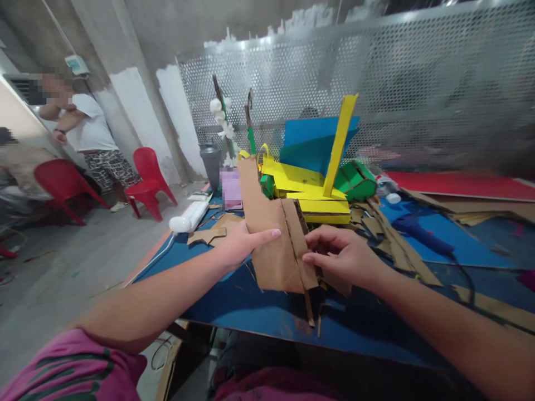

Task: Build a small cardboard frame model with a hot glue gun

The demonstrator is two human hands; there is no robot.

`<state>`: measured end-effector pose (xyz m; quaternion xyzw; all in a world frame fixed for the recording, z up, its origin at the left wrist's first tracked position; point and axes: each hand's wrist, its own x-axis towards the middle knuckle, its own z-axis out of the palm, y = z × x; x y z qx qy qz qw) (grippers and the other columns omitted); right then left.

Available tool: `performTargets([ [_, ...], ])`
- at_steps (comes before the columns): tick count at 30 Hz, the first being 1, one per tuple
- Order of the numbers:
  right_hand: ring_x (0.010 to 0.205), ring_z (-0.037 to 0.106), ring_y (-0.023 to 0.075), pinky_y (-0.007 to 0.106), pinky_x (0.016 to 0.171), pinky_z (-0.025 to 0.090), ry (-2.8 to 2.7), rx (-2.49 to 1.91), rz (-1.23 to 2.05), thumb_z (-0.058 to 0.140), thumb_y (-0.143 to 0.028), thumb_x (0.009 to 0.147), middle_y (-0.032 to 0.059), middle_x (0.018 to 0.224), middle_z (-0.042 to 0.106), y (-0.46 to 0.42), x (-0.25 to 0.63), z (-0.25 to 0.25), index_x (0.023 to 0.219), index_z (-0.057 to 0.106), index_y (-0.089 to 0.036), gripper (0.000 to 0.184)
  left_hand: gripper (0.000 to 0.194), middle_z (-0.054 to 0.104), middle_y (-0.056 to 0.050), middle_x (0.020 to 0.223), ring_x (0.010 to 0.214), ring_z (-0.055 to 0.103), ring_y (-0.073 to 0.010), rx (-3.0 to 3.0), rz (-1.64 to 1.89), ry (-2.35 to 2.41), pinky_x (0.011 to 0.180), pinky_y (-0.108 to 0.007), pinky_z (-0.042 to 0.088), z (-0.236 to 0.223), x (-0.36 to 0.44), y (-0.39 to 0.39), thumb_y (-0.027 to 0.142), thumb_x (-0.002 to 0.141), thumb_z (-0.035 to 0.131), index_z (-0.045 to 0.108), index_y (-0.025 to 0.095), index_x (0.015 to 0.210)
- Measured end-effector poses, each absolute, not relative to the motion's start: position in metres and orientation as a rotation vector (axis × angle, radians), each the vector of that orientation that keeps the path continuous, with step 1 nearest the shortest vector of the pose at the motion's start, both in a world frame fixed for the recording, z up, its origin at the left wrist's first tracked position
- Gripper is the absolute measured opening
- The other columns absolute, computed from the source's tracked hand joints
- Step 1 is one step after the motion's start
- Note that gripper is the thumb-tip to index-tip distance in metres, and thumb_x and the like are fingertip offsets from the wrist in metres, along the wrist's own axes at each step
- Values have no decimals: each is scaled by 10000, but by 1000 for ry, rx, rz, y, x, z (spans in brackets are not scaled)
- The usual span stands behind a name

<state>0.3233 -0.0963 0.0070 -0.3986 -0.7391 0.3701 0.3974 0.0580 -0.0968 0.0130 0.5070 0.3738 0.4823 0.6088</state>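
A brown cardboard cutout (267, 245) with a tall narrow upper part stands over the front of the blue table. My left hand (246, 242) grips it from the left, thumb flat across its face. Along its right side runs a folded cardboard strip (295, 223) with a rough seam. My right hand (338, 253) is at that side, fingers curled and thumb tip against the strip's edge; what lies behind the fingers is hidden. Below the cutout, a thin cardboard sliver (309, 309) hangs down or lies at its bottom edge; I cannot tell which.
Behind are a yellow cardboard build (301, 181), a green box (355, 181) and a blue board (309, 142). A blue glue gun (422, 234) lies right among cardboard scraps. Left are a white power strip (190, 217) and a dark cup (210, 164). A person (92, 128) stands near red chairs (149, 178).
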Motion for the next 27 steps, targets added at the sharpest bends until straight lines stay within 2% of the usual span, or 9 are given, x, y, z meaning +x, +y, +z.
performTargets([
  [7, 664, 687, 201, 354, 621, 591, -1822, -1022, 945, 959, -508, 744, 38, 770, 764, -96, 324, 4, 927, 836, -232, 353, 655, 813, -193, 1399, 1324, 760, -402, 1142, 1109, 832, 1162, -539, 580, 13, 59, -97, 447, 702, 1059, 818, 155, 1237],
  [17, 652, 663, 199, 345, 595, 566, -1845, -989, 941, 946, -523, 782, 32, 740, 764, -100, 320, 8, 919, 853, -248, 321, 687, 805, -200, 1412, 1330, 759, -402, 1154, 1119, 862, 1170, -544, 588, 15, 59, -99, 447, 714, 1050, 809, 156, 1288],
  [27, 675, 704, 191, 345, 642, 619, -1733, -999, 1154, 1012, -537, 698, 22, 761, 776, -102, 319, 13, 917, 827, -238, 414, 647, 808, -191, 1411, 1326, 764, -399, 1174, 1106, 872, 1178, -546, 585, 19, 56, -99, 434, 730, 1047, 827, 160, 1274],
])
